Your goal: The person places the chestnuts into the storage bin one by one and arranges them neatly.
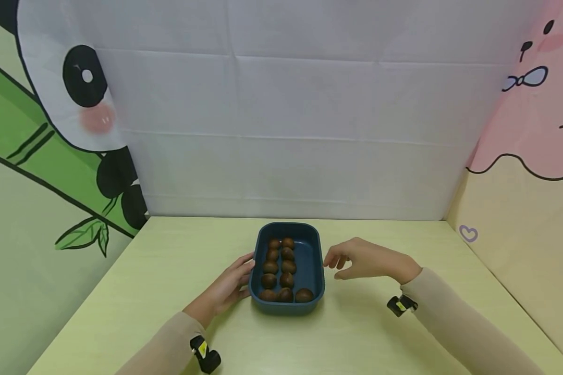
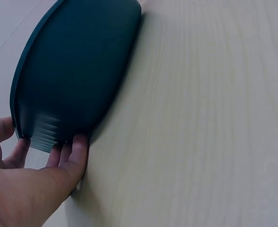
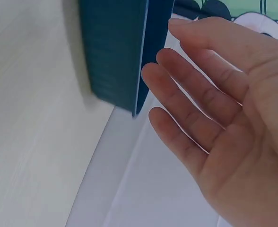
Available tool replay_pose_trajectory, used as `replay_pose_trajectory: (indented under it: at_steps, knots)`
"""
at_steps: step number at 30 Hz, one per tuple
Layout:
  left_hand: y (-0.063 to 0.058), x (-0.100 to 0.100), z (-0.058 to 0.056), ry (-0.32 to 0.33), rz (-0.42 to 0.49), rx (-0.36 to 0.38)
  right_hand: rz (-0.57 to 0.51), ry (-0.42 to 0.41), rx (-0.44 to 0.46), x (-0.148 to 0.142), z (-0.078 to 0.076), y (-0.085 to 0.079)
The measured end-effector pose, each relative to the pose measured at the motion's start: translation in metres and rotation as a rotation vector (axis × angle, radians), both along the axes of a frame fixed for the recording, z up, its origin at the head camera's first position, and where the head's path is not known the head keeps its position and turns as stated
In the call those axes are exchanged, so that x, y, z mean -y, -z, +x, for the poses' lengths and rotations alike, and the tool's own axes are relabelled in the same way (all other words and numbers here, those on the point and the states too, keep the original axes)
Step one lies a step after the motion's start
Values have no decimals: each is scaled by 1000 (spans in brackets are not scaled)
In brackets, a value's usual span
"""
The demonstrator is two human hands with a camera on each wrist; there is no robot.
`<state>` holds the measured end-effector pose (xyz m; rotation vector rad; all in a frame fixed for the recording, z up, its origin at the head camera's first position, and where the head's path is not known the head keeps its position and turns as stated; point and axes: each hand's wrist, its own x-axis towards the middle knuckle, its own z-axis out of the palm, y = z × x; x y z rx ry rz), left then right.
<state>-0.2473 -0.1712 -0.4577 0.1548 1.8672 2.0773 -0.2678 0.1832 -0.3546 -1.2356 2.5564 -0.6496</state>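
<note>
A dark blue rectangular container (image 1: pixel 309 265) stands on the table, holding several round, glossy brown nuts (image 1: pixel 286 280). They lie mostly in two columns along its left half, plus one nut (image 1: pixel 304 295) at the near right. My left hand (image 1: pixel 230 286) rests against the container's left side; the left wrist view shows the fingertips (image 2: pixel 80 144) touching its wall. Beside the right wall hovers my right hand (image 1: pixel 368 260), fingers relaxed and slightly bent, with nothing in it. In the right wrist view its palm (image 3: pixel 243 156) faces the container wall (image 3: pixel 113 56), slightly apart from it.
The pale yellow table (image 1: pixel 366 333) reaches back to a white creased sheet (image 1: pixel 300 99). Cartoon-painted walls (image 1: pixel 521 219) flank the table on both sides. A small black camera (image 1: pixel 205 355) is on the left wrist and another (image 1: pixel 402 304) on the right.
</note>
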Motion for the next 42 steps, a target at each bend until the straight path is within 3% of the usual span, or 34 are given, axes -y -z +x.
replay_pose_trajectory:
  at_steps: [10,24,32,42]
  knots:
    - [1,0,0,0,1,-6,-24,117,-24,-67,-2,14]
    - [2,-1,-1,-6,-3,-6,-40,390,-80,-162,1,51]
    - [3,-1,-3,1,2,-8,-37,486,-101,-186,0,64]
    - [2,-1,-2,-13,3,0,-35,535,-35,-197,1,74]
